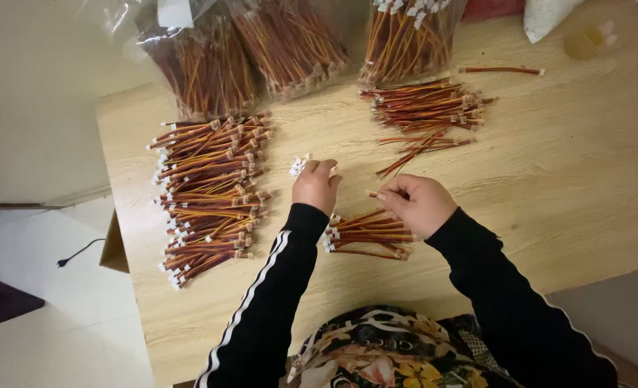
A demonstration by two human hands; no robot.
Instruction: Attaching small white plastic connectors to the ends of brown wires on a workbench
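1. Both arms are covered to the wrist by long black sleeves.
2. Along the outer seam of the left sleeve (261,294), two thin white stripes are seen running lengthwise.
3. A thin white line is also seen along the right sleeve (509,302).
4. The left hand (315,187) and right hand (419,205) are left bare; no gloves, rings or watch are shown.
5. At the torso, a dark garment (383,352) printed with yellow, white and pink flowers is worn.

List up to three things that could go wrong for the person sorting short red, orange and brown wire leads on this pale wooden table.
1. The left hand pinches small white plastic connectors above bare table; one could drop and roll off.
2. The long stack of wire leads lies close to the pale wooden table edge, so a sleeve might push some off.
3. The small pile of leads under the right hand could mix with unsorted ones.
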